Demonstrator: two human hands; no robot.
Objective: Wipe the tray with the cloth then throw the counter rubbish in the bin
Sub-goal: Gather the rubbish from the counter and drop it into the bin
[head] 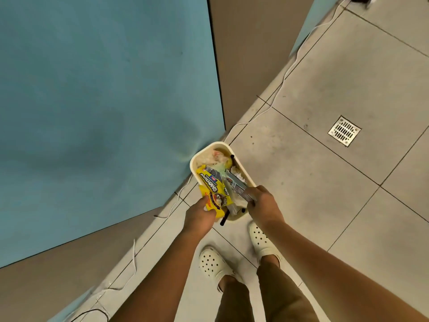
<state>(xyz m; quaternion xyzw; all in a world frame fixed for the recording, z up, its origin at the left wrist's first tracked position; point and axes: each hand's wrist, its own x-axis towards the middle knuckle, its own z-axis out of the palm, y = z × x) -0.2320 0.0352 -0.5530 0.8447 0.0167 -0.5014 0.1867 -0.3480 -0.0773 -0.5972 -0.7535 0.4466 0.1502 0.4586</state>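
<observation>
A cream bin (210, 147) stands on the tiled floor against the blue wall panel, holding crumpled paper and wrappers. Over its near end my left hand (199, 216) grips a yellow snack packet (214, 194). My right hand (263, 205) holds a silvery wrapper (239, 185) just above the bin's right rim. Neither the tray nor the cloth is in view.
A blue wall panel (104, 112) fills the left side. A white cable (276, 94) runs along the floor at its foot. A metal floor drain (344, 130) sits to the right. My feet in white clogs (214, 263) stand just behind the bin.
</observation>
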